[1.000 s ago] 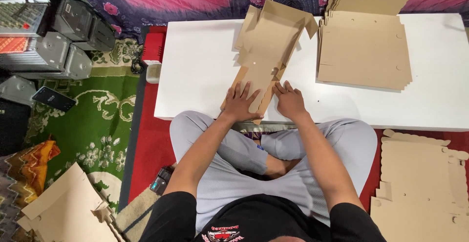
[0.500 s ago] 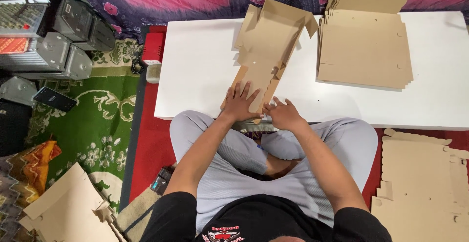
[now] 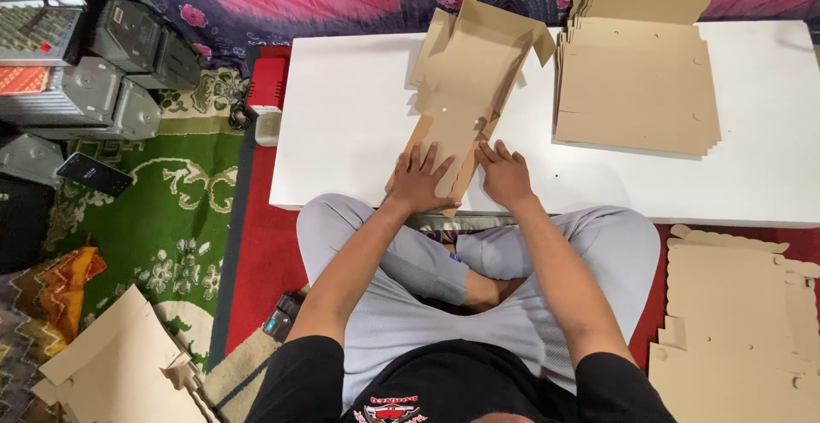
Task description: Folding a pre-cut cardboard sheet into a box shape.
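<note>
Two hands flat, fingers spread, gripping nothing: left hand (image 3: 420,179) presses near end of cardboard blank (image 3: 461,90); right hand (image 3: 506,175) beside it on worktop (image 3: 342,132). Blank's long axis runs near-to-far, tilted right.

two hands (image 3: 423,179), one cardboard blank (image 3: 457,90), three stacks (image 3: 636,85)

Left hand (image 3: 420,179) covers the near end of the cardboard blank (image 3: 465,73); fold beneath not visible. Flat cardboard stack (image 3: 636,81): upper flaps cut off by top edge. Floor blanks (image 3: 739,320) run off right and bottom edges. Dark equipment (image 3: 94,55) cropped at left. Small object (image 3: 280,316) by the knee too small to identify.
</note>
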